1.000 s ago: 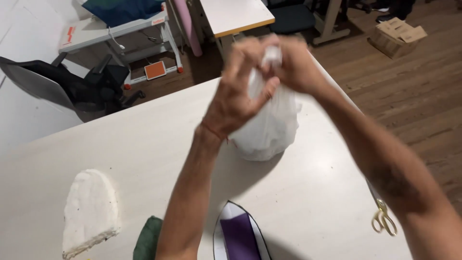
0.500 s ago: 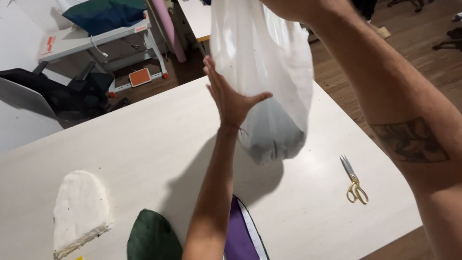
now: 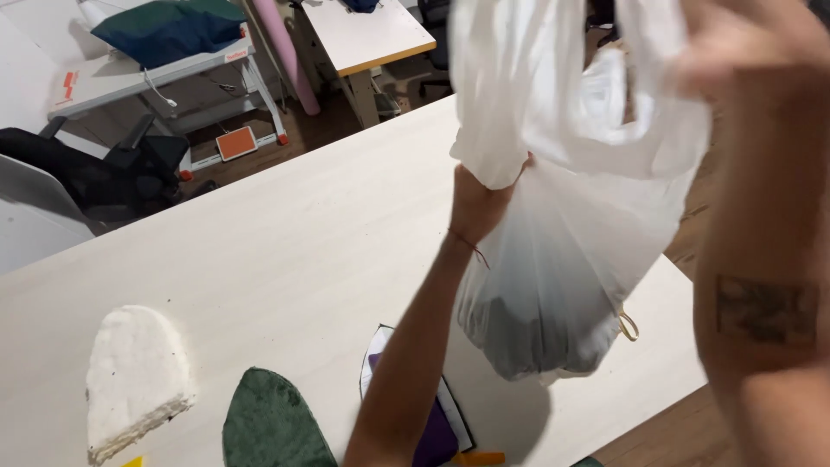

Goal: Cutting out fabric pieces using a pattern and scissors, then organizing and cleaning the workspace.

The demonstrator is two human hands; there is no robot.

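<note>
White plastic bag (image 3: 571,259) hangs in the air above the pale table (image 3: 285,251).

Right hand (image 3: 735,52) pinches its top, fingers clamped on the plastic; left hand (image 3: 480,203) reaches inside, fingers hidden, so their state is unclear. A white foam piece (image 3: 134,380) and green fabric (image 3: 272,424) lie near the table's front edge.

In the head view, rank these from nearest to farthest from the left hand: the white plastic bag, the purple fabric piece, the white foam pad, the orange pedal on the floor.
1. White plastic bag: touching the left hand, to its right.
2. Purple fabric piece: on the table, below the forearm.
3. White foam pad: table's lower left.
4. Orange pedal: on the floor beyond the table's far edge.
</note>
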